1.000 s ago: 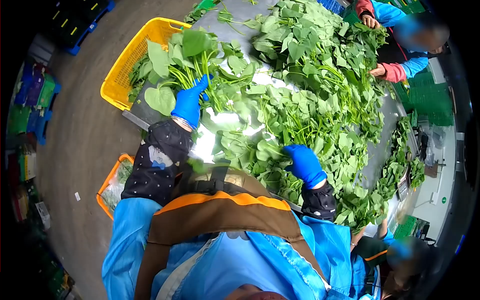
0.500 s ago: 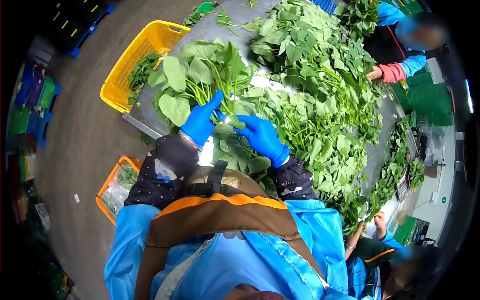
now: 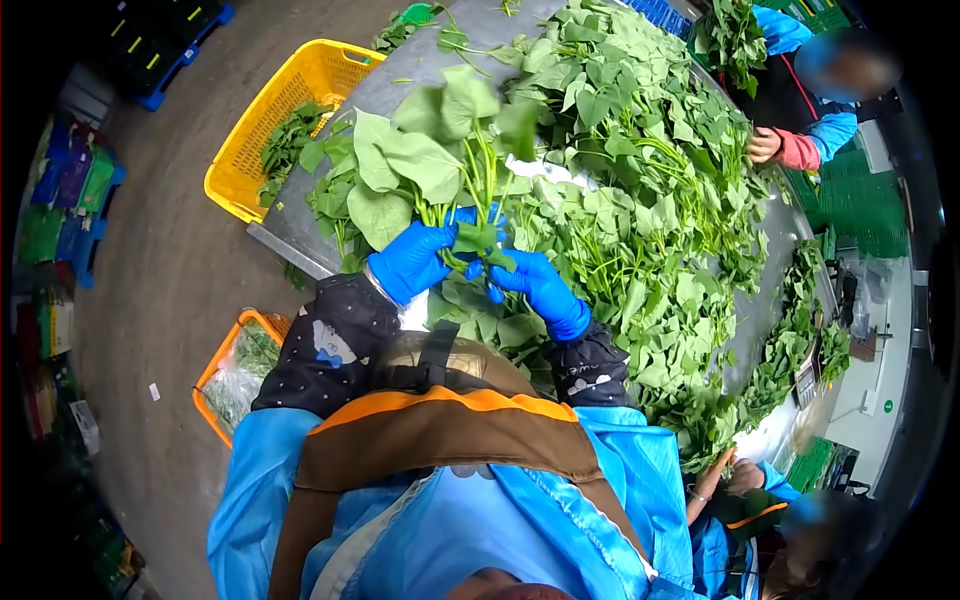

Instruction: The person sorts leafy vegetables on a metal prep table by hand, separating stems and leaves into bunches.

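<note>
L hand (image 3: 412, 264) curled round stems of leafy bunch (image 3: 425, 165), held over worktop (image 3: 420, 62); R hand (image 3: 540, 288) part-closed by low leaf (image 3: 474, 238), pinch unclear. Best: stems snug, uncrushed; R fingertips light.

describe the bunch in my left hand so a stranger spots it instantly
Start at the metal table heaped with leafy greens, at its edge beside the yellow basket. Near there, the blue-gloved left hand grips the bunch of stems, the right hand close to its lower end. Unlike the greens lying around it, this bunch is held up, broad leaves fanning on top.
</note>
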`<action>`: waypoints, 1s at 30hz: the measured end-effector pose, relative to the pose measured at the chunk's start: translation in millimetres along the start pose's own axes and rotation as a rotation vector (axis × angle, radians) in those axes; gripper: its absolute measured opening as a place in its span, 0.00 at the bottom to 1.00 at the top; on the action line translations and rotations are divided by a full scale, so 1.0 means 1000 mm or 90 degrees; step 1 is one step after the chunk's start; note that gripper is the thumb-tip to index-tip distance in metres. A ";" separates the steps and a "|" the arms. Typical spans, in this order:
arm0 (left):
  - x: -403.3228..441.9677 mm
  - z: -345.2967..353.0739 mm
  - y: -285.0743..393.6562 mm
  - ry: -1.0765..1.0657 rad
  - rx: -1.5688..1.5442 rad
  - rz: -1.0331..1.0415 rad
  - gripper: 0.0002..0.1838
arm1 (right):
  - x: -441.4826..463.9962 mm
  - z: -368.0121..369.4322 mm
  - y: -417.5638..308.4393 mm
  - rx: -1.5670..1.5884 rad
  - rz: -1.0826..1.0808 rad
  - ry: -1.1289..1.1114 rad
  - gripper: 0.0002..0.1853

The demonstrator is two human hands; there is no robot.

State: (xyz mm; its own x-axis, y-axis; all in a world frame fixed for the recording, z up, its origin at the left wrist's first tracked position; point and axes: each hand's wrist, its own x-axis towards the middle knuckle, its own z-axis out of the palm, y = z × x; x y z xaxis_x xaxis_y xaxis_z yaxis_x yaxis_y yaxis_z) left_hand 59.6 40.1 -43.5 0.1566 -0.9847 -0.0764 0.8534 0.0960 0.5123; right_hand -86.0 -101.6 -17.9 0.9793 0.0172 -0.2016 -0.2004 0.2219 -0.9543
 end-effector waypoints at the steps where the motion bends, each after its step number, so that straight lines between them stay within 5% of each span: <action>1: 0.001 0.002 -0.001 0.008 0.016 0.017 0.27 | -0.001 0.000 -0.001 0.012 0.004 0.007 0.12; 4: 0.010 -0.018 -0.016 0.180 0.136 0.061 0.22 | 0.003 0.013 0.008 -0.312 -0.112 0.129 0.13; 7: 0.011 -0.023 -0.017 0.216 0.200 0.154 0.17 | 0.004 0.027 0.017 -0.278 -0.152 0.374 0.14; 11: 0.012 -0.012 -0.018 0.242 -0.086 0.160 0.13 | 0.016 0.032 0.015 0.089 -0.231 0.493 0.15; 13: 0.007 -0.006 -0.012 0.312 -0.088 0.181 0.13 | 0.011 0.016 0.007 -0.007 -0.130 0.595 0.16; 15: -0.002 -0.035 0.001 0.268 -0.093 0.256 0.13 | -0.004 -0.043 0.043 0.271 -0.300 0.549 0.15; 16: -0.007 -0.034 0.009 0.288 -0.084 0.265 0.13 | -0.013 -0.075 0.057 0.437 -0.422 0.407 0.14; 17: -0.010 -0.027 0.015 0.312 -0.085 0.275 0.13 | -0.021 -0.069 0.034 0.581 -0.332 0.600 0.16; 19: -0.014 -0.022 0.016 0.230 -0.031 0.237 0.14 | -0.034 -0.067 0.018 0.493 -0.186 0.476 0.18; 21: -0.008 -0.009 0.012 0.233 0.014 0.232 0.15 | -0.037 -0.059 0.011 0.179 0.057 0.319 0.20; 23: -0.004 -0.004 0.010 0.194 0.040 0.206 0.15 | -0.032 -0.026 -0.013 -0.064 -0.025 0.321 0.21; 25: -0.004 -0.002 0.009 0.121 0.048 0.159 0.15 | -0.019 -0.003 -0.028 -0.403 -0.247 0.391 0.20; 27: -0.001 0.001 0.005 0.141 0.036 0.156 0.16 | -0.005 0.012 -0.045 -0.621 -0.369 0.288 0.19; 28: 0.000 0.003 0.003 0.156 0.019 0.160 0.16 | -0.004 0.002 -0.019 -0.716 -0.230 0.202 0.14; 30: -0.001 0.020 0.005 0.188 0.019 0.127 0.14 | -0.001 0.008 -0.006 -0.657 -0.190 0.159 0.12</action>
State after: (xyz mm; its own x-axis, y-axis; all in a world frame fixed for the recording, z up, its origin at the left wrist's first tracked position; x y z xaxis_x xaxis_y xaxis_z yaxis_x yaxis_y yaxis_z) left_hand 54.1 38.9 -23.7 0.4593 -0.8621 -0.2139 0.7775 0.2738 0.5661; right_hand -85.1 -94.9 -10.3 0.9822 -0.1256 0.1398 0.0016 -0.7382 -0.6746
